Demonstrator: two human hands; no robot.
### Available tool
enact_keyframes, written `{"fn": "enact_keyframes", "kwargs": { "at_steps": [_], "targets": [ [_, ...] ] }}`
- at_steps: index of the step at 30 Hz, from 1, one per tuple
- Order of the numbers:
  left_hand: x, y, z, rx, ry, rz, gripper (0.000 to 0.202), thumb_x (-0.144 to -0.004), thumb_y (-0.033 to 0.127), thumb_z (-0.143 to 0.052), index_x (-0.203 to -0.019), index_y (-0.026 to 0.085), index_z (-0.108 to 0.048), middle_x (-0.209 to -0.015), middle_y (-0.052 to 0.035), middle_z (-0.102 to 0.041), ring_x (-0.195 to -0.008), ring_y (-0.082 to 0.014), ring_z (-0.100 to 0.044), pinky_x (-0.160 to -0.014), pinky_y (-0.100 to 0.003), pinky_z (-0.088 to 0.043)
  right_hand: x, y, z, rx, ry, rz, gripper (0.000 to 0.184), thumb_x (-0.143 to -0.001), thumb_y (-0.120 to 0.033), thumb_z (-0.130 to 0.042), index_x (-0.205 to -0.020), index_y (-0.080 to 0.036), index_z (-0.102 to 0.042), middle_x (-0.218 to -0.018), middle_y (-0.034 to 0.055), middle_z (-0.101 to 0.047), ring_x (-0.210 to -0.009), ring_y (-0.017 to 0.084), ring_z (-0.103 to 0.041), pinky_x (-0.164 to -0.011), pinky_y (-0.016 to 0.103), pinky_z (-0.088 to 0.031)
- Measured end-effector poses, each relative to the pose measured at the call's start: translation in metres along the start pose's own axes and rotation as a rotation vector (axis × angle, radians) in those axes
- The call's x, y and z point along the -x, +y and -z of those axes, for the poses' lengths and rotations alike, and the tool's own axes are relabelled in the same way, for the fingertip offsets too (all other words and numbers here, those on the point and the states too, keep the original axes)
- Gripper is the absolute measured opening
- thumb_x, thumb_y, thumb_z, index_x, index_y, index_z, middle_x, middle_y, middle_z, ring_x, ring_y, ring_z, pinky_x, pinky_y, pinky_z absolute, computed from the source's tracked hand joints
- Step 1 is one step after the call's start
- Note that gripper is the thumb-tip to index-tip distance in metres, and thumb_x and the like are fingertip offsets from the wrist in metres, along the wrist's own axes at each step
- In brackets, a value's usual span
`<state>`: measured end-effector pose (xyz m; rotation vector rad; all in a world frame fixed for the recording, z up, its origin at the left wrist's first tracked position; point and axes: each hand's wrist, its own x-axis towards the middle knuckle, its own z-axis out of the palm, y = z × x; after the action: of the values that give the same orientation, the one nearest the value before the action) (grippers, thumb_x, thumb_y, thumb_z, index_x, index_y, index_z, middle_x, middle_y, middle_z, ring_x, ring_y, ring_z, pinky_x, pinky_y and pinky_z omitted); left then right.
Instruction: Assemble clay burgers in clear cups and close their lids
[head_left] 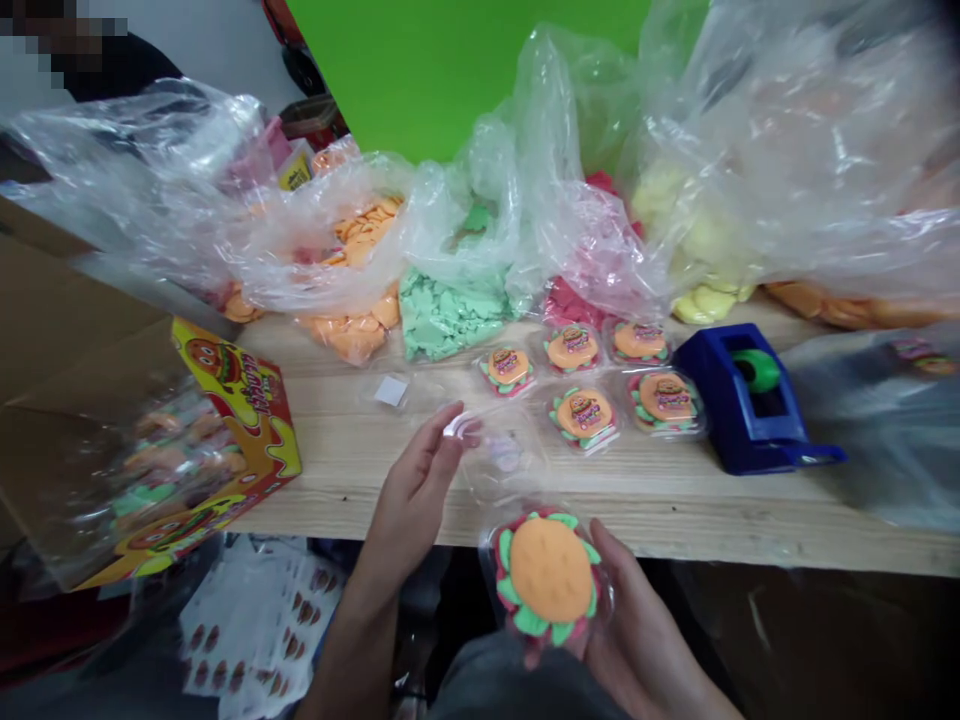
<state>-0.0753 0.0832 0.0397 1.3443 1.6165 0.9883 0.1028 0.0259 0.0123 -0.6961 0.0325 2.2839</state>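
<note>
My right hand (637, 620) holds a clear plastic clamshell container from below and the right, near the table's front edge. In its base sits a toy burger (551, 570) with an orange bun top, green lettuce-like edges and red layers. The clear lid (510, 455) is folded back, away from me. My left hand (409, 495) has thumb and fingers closed at the lid's left edge; a small whitish curved piece shows at the fingertips. Beyond lie several closed burger packs (583, 418) with printed labels.
A blue tape dispenser (750, 400) stands right of the packs. Bags of orange, green (457, 310), pink and yellow pieces line the back. At left, a printed display box (255, 420) holds wrapped burgers. Sticker sheets (255, 620) lie below the table (330, 500). A person is at upper left.
</note>
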Motion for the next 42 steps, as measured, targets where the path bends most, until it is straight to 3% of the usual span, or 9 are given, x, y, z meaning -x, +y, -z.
{"fn": "enact_keyframes", "kwargs": {
  "at_steps": [5,8,12,18,21,30,37,40,42],
  "targets": [
    [0.024,0.016,-0.007,0.186,-0.184,-0.209,0.017,-0.086,0.031,-0.050,-0.101,0.026,-0.056,-0.128,-0.0048,-0.048,-0.121,-0.0232,-0.044,-0.098,-0.038,-0.039,0.005,-0.009,-0.012,0.016,0.080,0.082,0.043,-0.093,-0.040,-0.031,-0.104,-0.014,-0.064,-0.074,0.0091,-0.071,-0.058,0.017,-0.065,-0.048,0.027,-0.052],
    [0.044,0.016,-0.016,0.099,-0.339,-0.356,0.027,-0.080,0.034,-0.059,-0.105,0.029,-0.051,-0.139,-0.0041,-0.037,-0.129,-0.0265,-0.033,-0.101,-0.042,-0.035,0.005,-0.015,-0.019,0.010,0.081,0.111,0.039,-0.093,-0.036,-0.032,-0.109,-0.016,-0.061,-0.082,0.0094,-0.072,-0.062,0.017,-0.066,-0.046,0.025,-0.052],
    [0.052,0.007,-0.030,-0.145,-0.280,-0.660,0.065,-0.075,0.039,-0.063,-0.130,0.024,-0.032,-0.127,-0.0104,-0.047,-0.132,-0.0259,-0.026,-0.109,-0.049,-0.019,0.007,-0.026,-0.021,-0.068,0.133,0.138,0.029,-0.092,-0.028,-0.041,-0.113,-0.019,-0.058,-0.097,0.0070,-0.070,-0.077,0.016,-0.067,-0.058,0.024,-0.055],
    [0.049,0.003,-0.031,-0.315,-0.274,-0.812,0.042,-0.085,0.031,-0.051,-0.124,0.018,-0.041,-0.123,-0.0093,-0.048,-0.130,-0.0245,-0.027,-0.109,-0.050,-0.021,0.014,-0.033,-0.018,-0.123,0.003,0.126,0.039,-0.092,-0.043,-0.032,-0.118,-0.025,-0.056,-0.104,0.0065,-0.068,-0.067,0.014,-0.066,-0.060,0.029,-0.055],
    [0.051,0.001,-0.028,-0.353,-0.289,-0.870,0.037,-0.087,0.023,-0.047,-0.123,0.016,-0.043,-0.125,-0.0094,-0.045,-0.129,-0.0259,-0.029,-0.108,-0.055,-0.019,0.017,-0.032,-0.016,-0.067,-0.038,0.155,0.042,-0.086,-0.050,-0.043,-0.121,-0.029,-0.052,-0.111,0.0051,-0.065,-0.076,0.016,-0.066,-0.064,0.030,-0.055],
    [0.062,0.016,-0.036,-0.345,-0.292,-0.660,0.056,-0.085,0.031,-0.049,-0.136,0.038,-0.026,-0.151,-0.0022,0.004,-0.135,-0.0342,-0.012,-0.104,-0.057,-0.020,0.021,-0.035,-0.021,-0.011,-0.079,0.119,0.057,-0.079,-0.060,-0.045,-0.128,-0.033,-0.044,-0.115,0.0072,-0.063,-0.093,0.022,-0.064,-0.074,0.037,-0.051],
    [0.061,0.015,-0.039,-0.422,-0.245,-0.738,0.057,-0.077,0.012,-0.054,-0.126,0.039,-0.044,-0.150,0.0046,-0.013,-0.134,-0.0339,-0.015,-0.106,-0.059,-0.011,0.016,-0.035,-0.022,-0.006,-0.011,0.159,0.043,-0.084,-0.044,-0.051,-0.125,-0.032,-0.046,-0.114,0.0036,-0.063,-0.096,0.019,-0.062,-0.079,0.036,-0.050],
    [0.067,0.018,-0.038,-0.216,-0.257,-0.554,0.054,-0.083,0.019,-0.051,-0.130,0.041,-0.038,-0.150,0.0094,-0.010,-0.137,-0.0284,-0.011,-0.109,-0.051,-0.014,0.015,-0.035,-0.024,0.005,0.041,0.209,0.041,-0.086,-0.037,-0.051,-0.126,-0.033,-0.045,-0.112,0.0025,-0.063,-0.090,0.018,-0.064,-0.077,0.035,-0.052],
    [0.071,0.021,-0.039,0.023,-0.155,-0.380,0.054,-0.086,0.032,-0.048,-0.135,0.040,-0.028,-0.151,0.0077,-0.008,-0.137,-0.0263,-0.009,-0.109,-0.046,-0.021,0.016,-0.038,-0.027,0.010,0.051,0.236,0.043,-0.087,-0.038,-0.049,-0.129,-0.034,-0.041,-0.112,0.0032,-0.063,-0.085,0.019,-0.065,-0.071,0.036,-0.054]
  ]
}}
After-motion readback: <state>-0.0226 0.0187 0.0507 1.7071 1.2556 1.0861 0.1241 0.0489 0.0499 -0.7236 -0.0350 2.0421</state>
